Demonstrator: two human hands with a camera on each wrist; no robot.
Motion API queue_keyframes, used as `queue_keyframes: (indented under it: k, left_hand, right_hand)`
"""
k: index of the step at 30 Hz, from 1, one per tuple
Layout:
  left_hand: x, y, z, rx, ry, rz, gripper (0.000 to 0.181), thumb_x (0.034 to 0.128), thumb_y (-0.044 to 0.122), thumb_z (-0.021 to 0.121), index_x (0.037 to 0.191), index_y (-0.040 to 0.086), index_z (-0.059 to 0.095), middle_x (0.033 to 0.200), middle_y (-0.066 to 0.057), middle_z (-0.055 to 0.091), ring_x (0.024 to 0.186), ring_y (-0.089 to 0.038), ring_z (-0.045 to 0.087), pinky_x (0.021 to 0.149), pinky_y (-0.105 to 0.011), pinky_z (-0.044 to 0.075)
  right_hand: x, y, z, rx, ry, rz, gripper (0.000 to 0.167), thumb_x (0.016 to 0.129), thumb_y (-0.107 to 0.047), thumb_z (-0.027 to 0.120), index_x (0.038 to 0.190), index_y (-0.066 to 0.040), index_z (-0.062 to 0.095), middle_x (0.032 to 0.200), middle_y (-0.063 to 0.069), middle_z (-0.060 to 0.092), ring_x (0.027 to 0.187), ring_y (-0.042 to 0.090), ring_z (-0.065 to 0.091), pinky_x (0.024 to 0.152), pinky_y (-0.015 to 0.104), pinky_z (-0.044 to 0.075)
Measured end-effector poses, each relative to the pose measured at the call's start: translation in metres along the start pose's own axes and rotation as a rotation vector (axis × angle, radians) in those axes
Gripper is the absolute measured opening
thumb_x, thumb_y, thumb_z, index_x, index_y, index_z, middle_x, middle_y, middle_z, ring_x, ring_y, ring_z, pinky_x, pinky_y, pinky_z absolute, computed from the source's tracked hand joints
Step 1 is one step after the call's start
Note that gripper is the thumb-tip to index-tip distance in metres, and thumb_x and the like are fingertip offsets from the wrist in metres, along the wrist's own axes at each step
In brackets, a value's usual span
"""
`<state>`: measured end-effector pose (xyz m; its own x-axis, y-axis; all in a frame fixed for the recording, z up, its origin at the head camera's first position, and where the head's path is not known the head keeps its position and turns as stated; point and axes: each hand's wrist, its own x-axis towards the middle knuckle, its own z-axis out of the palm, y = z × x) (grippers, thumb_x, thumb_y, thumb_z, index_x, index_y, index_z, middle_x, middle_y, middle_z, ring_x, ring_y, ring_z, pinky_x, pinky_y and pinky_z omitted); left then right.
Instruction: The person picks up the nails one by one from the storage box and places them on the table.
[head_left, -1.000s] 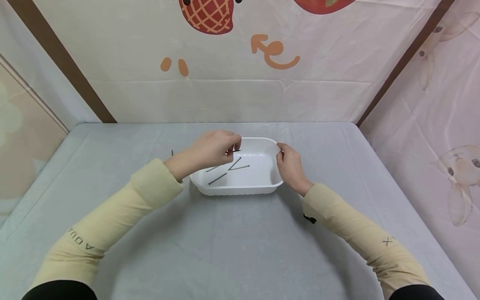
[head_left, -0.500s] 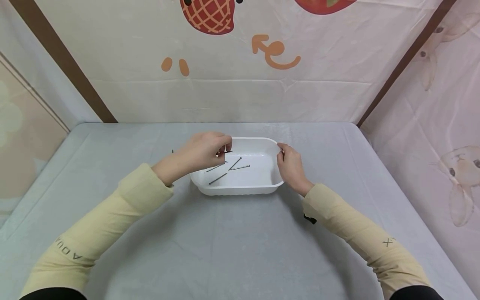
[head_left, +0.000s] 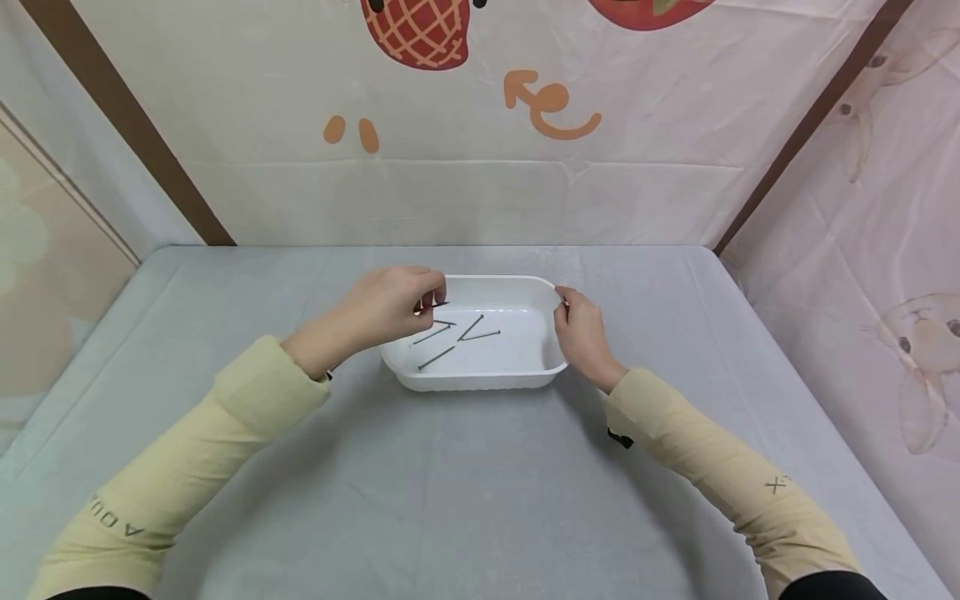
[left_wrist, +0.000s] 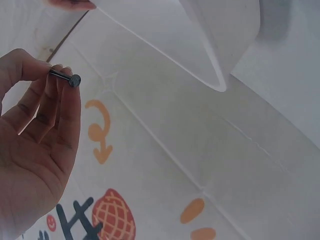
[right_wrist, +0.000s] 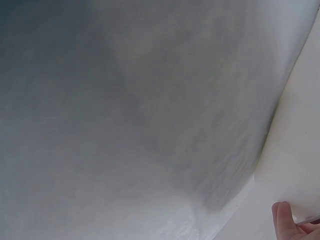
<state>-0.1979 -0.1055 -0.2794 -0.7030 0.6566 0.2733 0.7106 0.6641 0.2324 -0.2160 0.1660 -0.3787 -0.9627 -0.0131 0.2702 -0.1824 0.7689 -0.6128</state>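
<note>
A white tray (head_left: 480,382) stands on the cloth-covered table, with several nails lying in it, one of them a nail (head_left: 480,335) near the middle. My left hand (head_left: 375,308) is over the tray's left end, pinching a nail (head_left: 442,304) between thumb and fingertips. In the left wrist view the round head of that nail (left_wrist: 74,80) sticks out from the fingers of the left hand (left_wrist: 42,135). My right hand (head_left: 587,337) grips the tray's right rim; the right wrist view shows only fingers of that hand (right_wrist: 295,225) at the lower corner.
Grey-blue cloth covers the table (head_left: 450,483). Behind it hangs a pale printed curtain (head_left: 465,200), and another printed sheet (head_left: 870,250) hangs along the right side. The left forearm passes over the left part of the table.
My left hand has moved left across the tray with the nail pinched in it, uncovering more of the nails lying inside. The right hand and the tray have stayed in place.
</note>
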Motion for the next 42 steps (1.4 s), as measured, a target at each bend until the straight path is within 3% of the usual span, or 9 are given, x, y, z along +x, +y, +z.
queue_keyframes:
  k: [22, 42]
  left_hand:
    - [-0.023, -0.013, -0.004, -0.028, 0.032, -0.064, 0.015, 0.0711, -0.002, 0.053, 0.078, 0.01, 0.058, 0.07, 0.001, 0.055, 0.064, -0.012, 0.049, 0.052, -0.026, 0.039]
    - [-0.045, -0.029, -0.007, -0.052, 0.018, -0.16, 0.009, 0.0732, 0.001, 0.058, 0.079, 0.008, 0.059, 0.069, 0.001, 0.055, 0.064, -0.013, 0.049, 0.055, -0.027, 0.041]
  right_hand:
    - [0.0, -0.001, 0.0, -0.013, 0.001, 0.0, 0.036, 0.092, -0.005, 0.037, 0.124, 0.004, 0.051, 0.111, 0.021, 0.059, 0.087, 0.025, 0.055, 0.072, 0.036, 0.048]
    - [0.0, -0.001, 0.0, -0.013, 0.002, -0.002, 0.036, 0.092, -0.005, 0.036, 0.124, 0.005, 0.05, 0.11, 0.021, 0.058, 0.085, 0.025, 0.055, 0.072, 0.036, 0.048]
